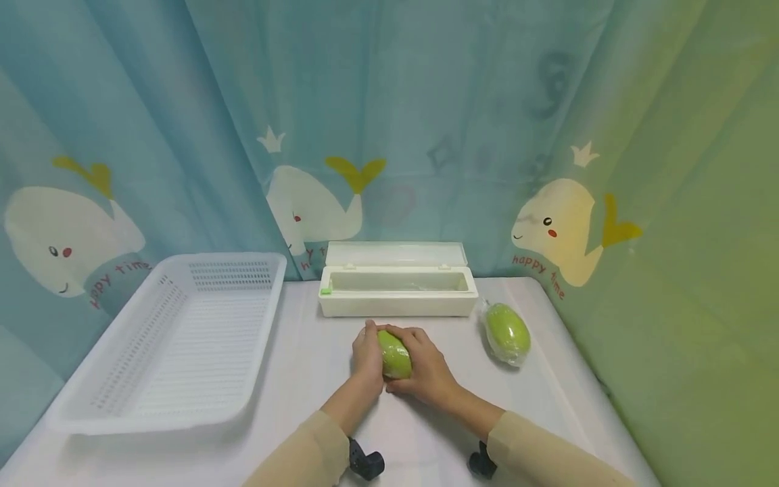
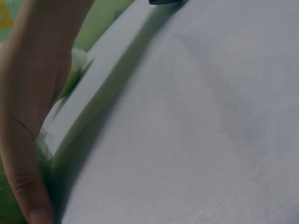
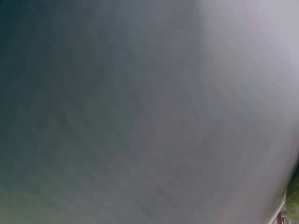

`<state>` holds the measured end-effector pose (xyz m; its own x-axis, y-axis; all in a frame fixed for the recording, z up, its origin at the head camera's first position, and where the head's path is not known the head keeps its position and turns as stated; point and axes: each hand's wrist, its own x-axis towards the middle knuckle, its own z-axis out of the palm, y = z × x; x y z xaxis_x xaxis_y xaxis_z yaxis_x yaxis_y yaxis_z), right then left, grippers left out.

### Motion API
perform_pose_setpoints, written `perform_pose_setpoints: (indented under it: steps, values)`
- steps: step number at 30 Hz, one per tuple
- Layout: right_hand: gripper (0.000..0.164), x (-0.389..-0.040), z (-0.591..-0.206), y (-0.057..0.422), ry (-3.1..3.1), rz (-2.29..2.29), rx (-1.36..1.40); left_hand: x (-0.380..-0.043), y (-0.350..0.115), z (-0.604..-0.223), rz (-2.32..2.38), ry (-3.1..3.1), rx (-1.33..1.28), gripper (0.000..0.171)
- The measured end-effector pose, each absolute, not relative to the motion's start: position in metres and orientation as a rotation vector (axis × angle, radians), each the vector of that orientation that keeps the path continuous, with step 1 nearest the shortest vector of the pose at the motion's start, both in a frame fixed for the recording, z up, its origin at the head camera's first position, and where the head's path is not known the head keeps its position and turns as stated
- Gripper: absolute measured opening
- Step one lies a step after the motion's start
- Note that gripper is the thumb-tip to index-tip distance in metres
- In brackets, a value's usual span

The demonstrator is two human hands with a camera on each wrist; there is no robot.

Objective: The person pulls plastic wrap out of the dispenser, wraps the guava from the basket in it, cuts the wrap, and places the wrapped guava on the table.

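Note:
Between both hands is a smooth green fruit point(image 1: 395, 355), mango-like in shape, with shiny clear film on its skin. My left hand point(image 1: 368, 355) holds its left side, fingers pointing away from me. From the right, my right hand point(image 1: 426, 365) grips it, fingers over the far end and thumb at the near end. In the left wrist view that right hand point(image 2: 28, 121) reaches down along the film-covered fruit point(image 2: 11, 200). The right wrist view is mostly blurred cloth, with a green sliver of fruit point(image 3: 293, 198) at the edge.
A long white box point(image 1: 398, 308) stands behind the hands, lid raised, with a roll of clear film inside. To the right lies another green fruit point(image 1: 508, 331) in crinkled film. A white slotted basket point(image 1: 255, 379) sits at left. Patterned curtains point(image 1: 420, 122) enclose the white-covered table point(image 1: 535, 399).

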<state>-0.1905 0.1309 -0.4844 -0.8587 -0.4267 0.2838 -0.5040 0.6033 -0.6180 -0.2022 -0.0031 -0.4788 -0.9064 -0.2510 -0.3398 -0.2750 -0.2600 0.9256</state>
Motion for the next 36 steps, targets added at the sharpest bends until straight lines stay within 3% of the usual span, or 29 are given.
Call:
perform_pose_setpoints:
  steps: [8,13,18,23,31,36]
  values:
    - [0.116,-0.197,-0.475,0.14,-2.712,1.264,0.862,-0.208,-0.005,-0.481,2.389,1.894,-0.615,0.046]
    - [0.117,-0.186,-0.465,0.161,-2.785,1.432,0.598,-0.206,0.0,-0.484,2.364,1.904,-0.637,0.045]
    - [0.094,-0.166,-0.462,0.163,-2.762,1.974,0.231,-0.204,-0.003,-0.482,2.382,1.911,-0.683,0.046]
    - [0.071,-0.152,-0.467,0.142,-2.616,2.171,0.237,-0.203,-0.002,-0.481,2.454,1.876,-0.74,0.046]
    - [0.073,-0.15,-0.469,0.153,-2.648,2.17,0.257,-0.198,0.008,-0.476,2.439,1.812,-0.702,0.049]
    - [0.07,-0.151,-0.463,0.173,-2.748,2.124,0.196,-0.201,0.006,-0.465,2.355,1.779,-0.504,0.071]
